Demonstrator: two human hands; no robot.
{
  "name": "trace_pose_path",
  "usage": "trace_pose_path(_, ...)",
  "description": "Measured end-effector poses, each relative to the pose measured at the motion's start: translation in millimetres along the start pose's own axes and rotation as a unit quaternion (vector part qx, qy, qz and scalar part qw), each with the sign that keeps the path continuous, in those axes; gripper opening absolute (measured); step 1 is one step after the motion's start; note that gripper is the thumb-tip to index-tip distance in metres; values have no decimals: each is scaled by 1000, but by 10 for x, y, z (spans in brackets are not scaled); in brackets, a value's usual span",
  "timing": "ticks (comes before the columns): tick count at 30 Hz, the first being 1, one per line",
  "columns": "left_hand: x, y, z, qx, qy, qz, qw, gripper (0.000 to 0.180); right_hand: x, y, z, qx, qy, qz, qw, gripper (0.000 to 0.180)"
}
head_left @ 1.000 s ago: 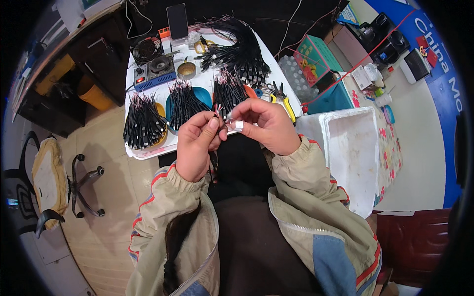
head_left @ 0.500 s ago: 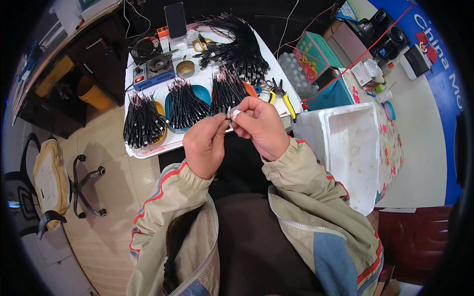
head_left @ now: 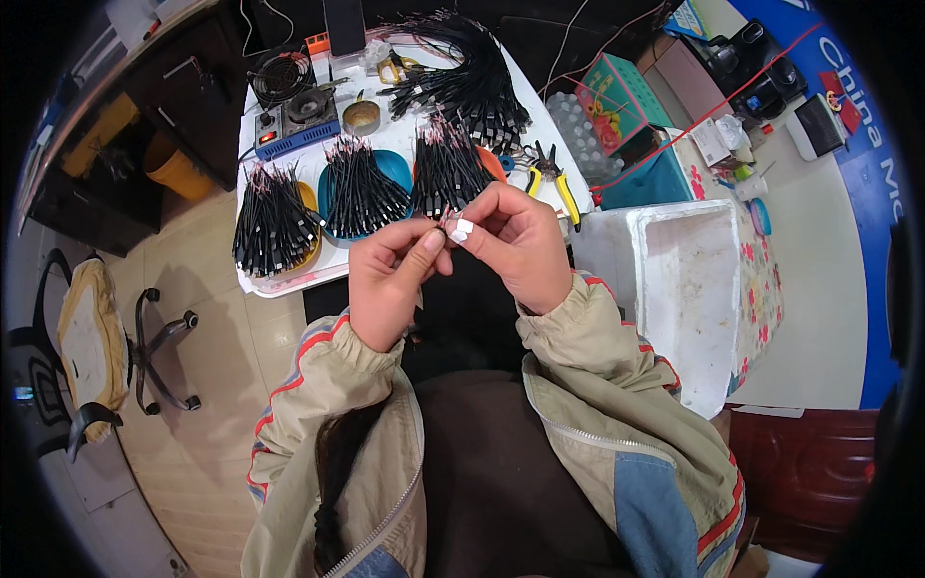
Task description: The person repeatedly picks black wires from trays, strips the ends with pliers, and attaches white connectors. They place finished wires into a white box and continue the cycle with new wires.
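Observation:
In front of the table edge my two hands meet, fingertips almost touching. My left hand is closed in a pinch on the end of a cable, whose thin reddish wires stick up between the fingers. Thumb and forefinger of my right hand pinch at those same wires. White wrapping or small white pieces show at the right fingertips; I cannot tell which. Just beyond lie bundles of short black cables with metal plugs: a left bundle, a middle bundle and a right bundle, resting over coloured bowls.
Farther back on the white table stand a blue heating device, a small metal pot and a long cable heap. Yellow-handled pliers lie at the right edge. A white foam box stands at right, an office chair at left.
My left fingers have opened out slightly and shifted, so the wire ends now show. The right fingers have turned a little, showing more white. The whole view has shifted slightly.

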State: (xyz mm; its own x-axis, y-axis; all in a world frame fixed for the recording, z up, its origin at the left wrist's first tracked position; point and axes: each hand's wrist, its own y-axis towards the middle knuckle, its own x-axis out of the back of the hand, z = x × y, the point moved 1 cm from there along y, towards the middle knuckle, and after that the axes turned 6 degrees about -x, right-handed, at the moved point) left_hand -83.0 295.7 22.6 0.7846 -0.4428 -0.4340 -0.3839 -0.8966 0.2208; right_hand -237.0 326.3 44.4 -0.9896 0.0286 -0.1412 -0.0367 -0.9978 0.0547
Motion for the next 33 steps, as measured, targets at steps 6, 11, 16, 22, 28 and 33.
trace_pose_path(6, 57, -25, 8, 54, -132, 6, 990, 16, -75, 27, -212, -84, 268, 54, 958, 9)
trace_pose_path(11, 77, -51, 18, 63, -168, 5, 984, 16, -113, -7, -305, -55, 289, 65, 954, 9)
trace_pose_path(16, 101, -65, 33, 61, -185, 7, 981, 16, -138, -4, -285, -22, 252, 70, 965, 8)
trace_pose_path(22, 208, -77, 3, 111, -151, 91, 978, 17, -78, -3, -142, -141, 307, 146, 930, 10)
trace_pose_path(28, 228, -142, -53, 118, -131, 109, 978, 15, -44, -23, -86, -159, 255, 190, 935, 15)
trace_pose_path(33, 234, -183, -63, 114, -94, 108, 983, 16, -123, -18, -251, -225, 352, 201, 886, 15)
